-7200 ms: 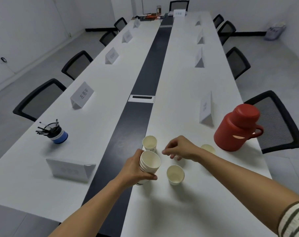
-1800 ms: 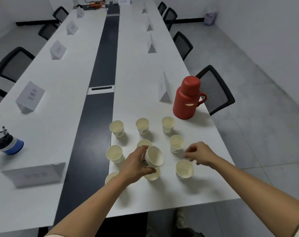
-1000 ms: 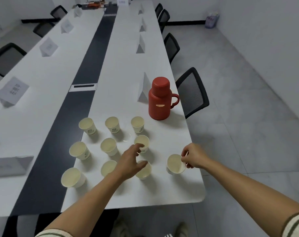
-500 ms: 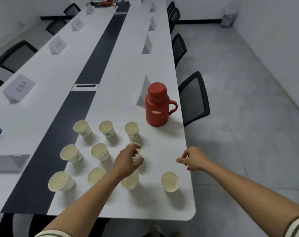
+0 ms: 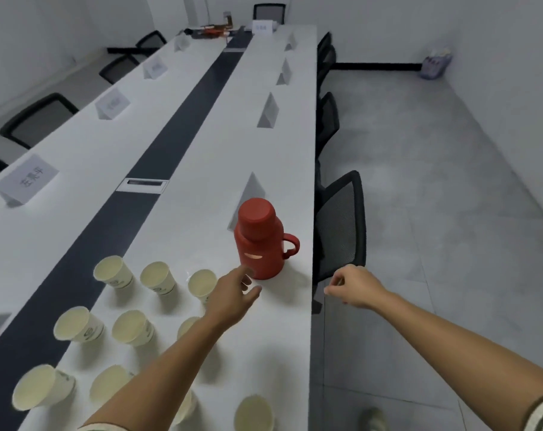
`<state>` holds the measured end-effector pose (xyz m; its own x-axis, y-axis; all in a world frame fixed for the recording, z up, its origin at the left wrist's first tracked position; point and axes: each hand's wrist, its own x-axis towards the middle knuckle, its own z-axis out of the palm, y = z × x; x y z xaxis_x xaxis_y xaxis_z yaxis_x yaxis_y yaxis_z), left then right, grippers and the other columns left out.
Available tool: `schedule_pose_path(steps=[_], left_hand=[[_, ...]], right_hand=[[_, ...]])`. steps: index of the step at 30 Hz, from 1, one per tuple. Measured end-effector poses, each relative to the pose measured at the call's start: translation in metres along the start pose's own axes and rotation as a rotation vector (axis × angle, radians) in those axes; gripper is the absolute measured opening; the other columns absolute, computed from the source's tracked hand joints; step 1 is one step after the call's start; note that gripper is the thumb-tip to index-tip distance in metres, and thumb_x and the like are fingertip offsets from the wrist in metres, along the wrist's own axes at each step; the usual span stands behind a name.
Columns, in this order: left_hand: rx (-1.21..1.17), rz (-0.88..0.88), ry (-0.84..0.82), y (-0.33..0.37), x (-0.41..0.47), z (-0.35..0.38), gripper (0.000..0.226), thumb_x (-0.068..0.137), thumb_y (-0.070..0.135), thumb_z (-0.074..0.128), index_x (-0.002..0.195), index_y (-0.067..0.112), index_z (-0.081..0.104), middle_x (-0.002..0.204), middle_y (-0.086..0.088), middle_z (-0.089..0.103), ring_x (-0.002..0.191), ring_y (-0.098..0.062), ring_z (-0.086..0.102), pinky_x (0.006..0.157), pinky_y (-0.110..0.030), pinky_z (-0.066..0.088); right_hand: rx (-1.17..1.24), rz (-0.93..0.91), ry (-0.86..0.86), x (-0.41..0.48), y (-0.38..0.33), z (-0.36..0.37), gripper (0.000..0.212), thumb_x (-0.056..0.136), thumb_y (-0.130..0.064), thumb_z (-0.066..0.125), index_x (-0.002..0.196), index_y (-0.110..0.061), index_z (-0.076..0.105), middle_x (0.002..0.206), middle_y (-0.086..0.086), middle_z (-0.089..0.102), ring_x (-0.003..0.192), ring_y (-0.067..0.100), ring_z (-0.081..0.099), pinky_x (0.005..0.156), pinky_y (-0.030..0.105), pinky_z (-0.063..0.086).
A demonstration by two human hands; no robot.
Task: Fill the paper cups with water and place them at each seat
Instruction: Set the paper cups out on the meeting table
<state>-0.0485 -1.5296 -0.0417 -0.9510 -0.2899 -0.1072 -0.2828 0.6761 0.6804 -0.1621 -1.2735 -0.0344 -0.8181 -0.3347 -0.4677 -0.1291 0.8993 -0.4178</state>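
Empty hands point(image 5: 232, 293) near red flask point(image 5: 259, 241), cups point(image 5: 158, 278) upright

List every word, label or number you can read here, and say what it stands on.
"左景平", on the nearest left name card; the middle character is uncertain.
Next left card: printed, too blurred to read.
Third left card: too blurred to read.
End card: bluish print, too small to read.
Cups: green logo, too small to read.
Flask: a pale mark, no lettering that I can see.
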Motion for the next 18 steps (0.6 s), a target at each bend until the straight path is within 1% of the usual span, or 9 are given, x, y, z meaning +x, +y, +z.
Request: schedule_pose_path(steps=[3, 5, 7, 9, 13, 16, 18], left_hand=[[-0.036, -0.141, 0.128, 0.017, 0.009, 0.025, 0.023, 0.087, 0.024, 0.07, 0.108, 0.02, 0.062, 0.091, 0.005, 0.063, 0.084, -0.015, 0.063, 0.077, -0.033, 0.053], [-0.103, -0.283, 0.196, 0.028, 0.009, 0.039, 0.024, 0.088, 0.027, 0.069, 0.109, 0.021, 0.061, 0.092, 0.003, 0.064, 0.084, -0.014, 0.064, 0.072, -0.031, 0.054], [-0.151, -0.403, 0.209, 0.034, 0.003, 0.051, 0.028, 0.088, 0.028, 0.07, 0.113, 0.018, 0.06, 0.096, -0.001, 0.065, 0.084, -0.015, 0.064, 0.07, -0.031, 0.055], [-0.158, -0.49, 0.206, 0.04, -0.005, 0.062, 0.033, 0.088, 0.031, 0.07, 0.116, 0.017, 0.059, 0.099, -0.002, 0.064, 0.085, -0.015, 0.063, 0.072, -0.033, 0.056], [-0.174, -0.596, 0.199, 0.048, -0.012, 0.076, 0.041, 0.089, 0.037, 0.067, 0.123, 0.018, 0.055, 0.106, -0.001, 0.06, 0.089, -0.014, 0.061, 0.071, -0.028, 0.054], [-0.204, -0.659, 0.222, 0.045, 0.003, 0.077, 0.052, 0.089, 0.039, 0.067, 0.131, 0.017, 0.049, 0.115, -0.002, 0.058, 0.096, -0.016, 0.059, 0.078, -0.03, 0.052], [-0.252, -0.678, 0.268, 0.043, 0.02, 0.079, 0.062, 0.087, 0.041, 0.068, 0.138, 0.016, 0.043, 0.124, -0.005, 0.055, 0.101, -0.019, 0.059, 0.084, -0.033, 0.053]], right_hand=[[-0.04, -0.106, -0.059, 0.041, 0.018, -0.023, 0.019, 0.085, -0.045, 0.068, 0.084, -0.026, 0.068, 0.079, -0.007, 0.069, 0.069, 0.011, 0.069, 0.071, 0.032, 0.058], [-0.061, -0.169, -0.09, 0.065, 0.023, -0.041, 0.018, 0.084, -0.045, 0.069, 0.084, -0.027, 0.068, 0.078, -0.008, 0.07, 0.069, 0.009, 0.069, 0.073, 0.035, 0.059], [-0.072, -0.212, -0.115, 0.081, 0.021, -0.056, 0.017, 0.084, -0.044, 0.069, 0.085, -0.027, 0.068, 0.078, -0.008, 0.071, 0.065, 0.009, 0.07, 0.073, 0.035, 0.059], [-0.086, -0.265, -0.13, 0.098, 0.012, -0.071, 0.018, 0.084, -0.044, 0.07, 0.086, -0.026, 0.068, 0.081, -0.007, 0.071, 0.067, 0.009, 0.07, 0.073, 0.034, 0.059], [0.016, -0.381, -0.142, 0.13, -0.028, -0.089, 0.024, 0.082, -0.046, 0.069, 0.096, -0.026, 0.068, 0.09, -0.007, 0.071, 0.077, 0.01, 0.069, 0.076, 0.034, 0.058], [0.139, -0.499, -0.183, 0.149, -0.075, -0.097, 0.033, 0.083, -0.047, 0.068, 0.106, -0.023, 0.066, 0.099, -0.006, 0.069, 0.087, 0.015, 0.068, 0.081, 0.038, 0.057], [0.173, -0.581, -0.2, 0.157, -0.105, -0.1, 0.032, 0.086, -0.048, 0.064, 0.108, -0.024, 0.066, 0.101, -0.008, 0.067, 0.093, 0.017, 0.066, 0.084, 0.04, 0.056]])
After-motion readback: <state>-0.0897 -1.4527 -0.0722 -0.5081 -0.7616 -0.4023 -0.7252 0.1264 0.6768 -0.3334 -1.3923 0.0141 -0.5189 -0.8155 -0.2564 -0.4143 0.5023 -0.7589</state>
